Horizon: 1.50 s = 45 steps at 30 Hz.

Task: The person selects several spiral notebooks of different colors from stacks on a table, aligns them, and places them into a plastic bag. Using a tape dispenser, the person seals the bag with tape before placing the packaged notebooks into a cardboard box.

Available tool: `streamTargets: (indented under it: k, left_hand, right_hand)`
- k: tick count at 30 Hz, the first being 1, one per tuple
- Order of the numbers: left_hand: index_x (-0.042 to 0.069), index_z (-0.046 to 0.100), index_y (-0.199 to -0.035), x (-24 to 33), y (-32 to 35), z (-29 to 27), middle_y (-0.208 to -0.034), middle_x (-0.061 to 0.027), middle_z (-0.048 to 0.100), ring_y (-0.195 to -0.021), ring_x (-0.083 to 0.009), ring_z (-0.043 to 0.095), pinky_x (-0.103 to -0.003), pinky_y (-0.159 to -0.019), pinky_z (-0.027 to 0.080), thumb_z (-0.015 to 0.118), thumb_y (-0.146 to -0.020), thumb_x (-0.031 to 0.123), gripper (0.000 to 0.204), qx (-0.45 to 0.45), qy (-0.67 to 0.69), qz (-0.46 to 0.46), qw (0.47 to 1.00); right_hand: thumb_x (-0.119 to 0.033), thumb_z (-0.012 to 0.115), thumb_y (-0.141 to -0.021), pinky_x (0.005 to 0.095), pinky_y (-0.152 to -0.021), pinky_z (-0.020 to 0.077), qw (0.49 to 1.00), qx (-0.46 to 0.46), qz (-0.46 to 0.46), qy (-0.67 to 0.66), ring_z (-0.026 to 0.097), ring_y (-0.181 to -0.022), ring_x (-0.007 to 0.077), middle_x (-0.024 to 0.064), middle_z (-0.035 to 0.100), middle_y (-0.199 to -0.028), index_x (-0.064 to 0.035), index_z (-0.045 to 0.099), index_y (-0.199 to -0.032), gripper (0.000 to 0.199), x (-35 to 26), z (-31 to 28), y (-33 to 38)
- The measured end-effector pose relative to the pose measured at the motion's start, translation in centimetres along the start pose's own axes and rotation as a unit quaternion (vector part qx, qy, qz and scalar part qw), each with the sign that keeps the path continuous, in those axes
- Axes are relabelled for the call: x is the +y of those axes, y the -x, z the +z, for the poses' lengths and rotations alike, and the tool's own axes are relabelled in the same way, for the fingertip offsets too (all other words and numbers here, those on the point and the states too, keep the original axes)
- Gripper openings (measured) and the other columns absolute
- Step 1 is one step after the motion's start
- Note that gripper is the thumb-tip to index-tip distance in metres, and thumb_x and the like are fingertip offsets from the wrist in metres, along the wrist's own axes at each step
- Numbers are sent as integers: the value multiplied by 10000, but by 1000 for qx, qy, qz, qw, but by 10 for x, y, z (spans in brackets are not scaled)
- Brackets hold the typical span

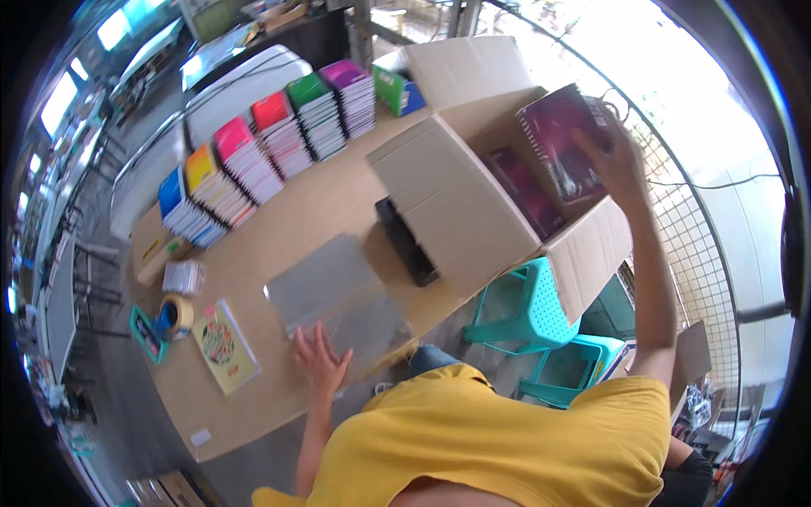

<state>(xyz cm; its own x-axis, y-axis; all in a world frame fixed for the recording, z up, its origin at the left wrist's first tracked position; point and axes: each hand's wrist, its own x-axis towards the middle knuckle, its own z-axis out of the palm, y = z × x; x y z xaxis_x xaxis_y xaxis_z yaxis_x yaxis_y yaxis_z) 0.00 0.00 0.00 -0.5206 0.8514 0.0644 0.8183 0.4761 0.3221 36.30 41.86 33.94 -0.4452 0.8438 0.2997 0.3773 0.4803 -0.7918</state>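
Observation:
My right hand [622, 169] grips a dark purple spiral notebook [562, 135] by its right side, holding it tilted over an open cardboard box [477, 169]. Inside the box lies another purple notebook [524, 190]. On the table's near side my left hand [322, 362] rests flat with fingers spread, touching the lower edge of clear plastic sheets [329, 283]. A long black object [405, 242] lies between the sheets and the box. Left of the sheets is a cream notebook [225, 346] with a round patterned cover.
Several stacks of coloured notebooks [245, 156] line the table's far side. A tape roll [176, 314], a small carton [154, 245] and a teal-edged tray [148, 334] sit at the left end. Teal stools [541, 304] stand below the box. A wire grid [688, 245] is at right.

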Motion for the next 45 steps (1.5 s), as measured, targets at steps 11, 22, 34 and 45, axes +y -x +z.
streamTargets:
  k: [11, 22, 34, 45]
  left_hand:
    - [184, 262, -1540, 10, -8, 5, -1585, -231, 123, -1445, -441, 176, -607, -1118, 203, 797, -655, 550, 1097, -49, -21, -55, 997]
    - [199, 306, -1517, 37, -16, -14, -1581, -223, 151, -1436, -469, 170, -642, -1111, 187, 797, -659, 538, 1045, -83, -33, -83, 993]
    - [253, 401, -1471, 30, -11, -17, -1447, -162, 331, -1410, -384, 207, -699, -1094, 92, 718, -692, 665, 936, -58, 16, -158, 986]
    - [63, 612, -1218, -142, -224, -193, -1153, -157, 630, -1122, -356, 522, -482, -977, 399, 732, -828, 369, 510, 436, 98, -7, 894]
  right_hand:
    - [-445, 726, -840, 355, -613, 539, 908, -239, 312, 145, 656, -739, 198, 129, 672, -1066, -29, 584, -1297, 634, 173, 45, -116]
    - [-281, 713, -876, 406, -655, 544, 950, -123, 286, -9, 643, -982, 246, 132, 660, -1159, -45, 579, -1324, 524, 282, 132, -92]
    - [-404, 676, -893, 351, -458, 550, 811, -332, 282, 390, 684, -538, 227, 138, 689, -660, -8, 699, -985, 407, 135, 94, -181]
    - [-293, 750, -854, 330, -635, 535, 744, -538, -252, 306, 656, -655, 207, 85, 692, -824, -49, 682, -1099, 352, -266, 218, -139]
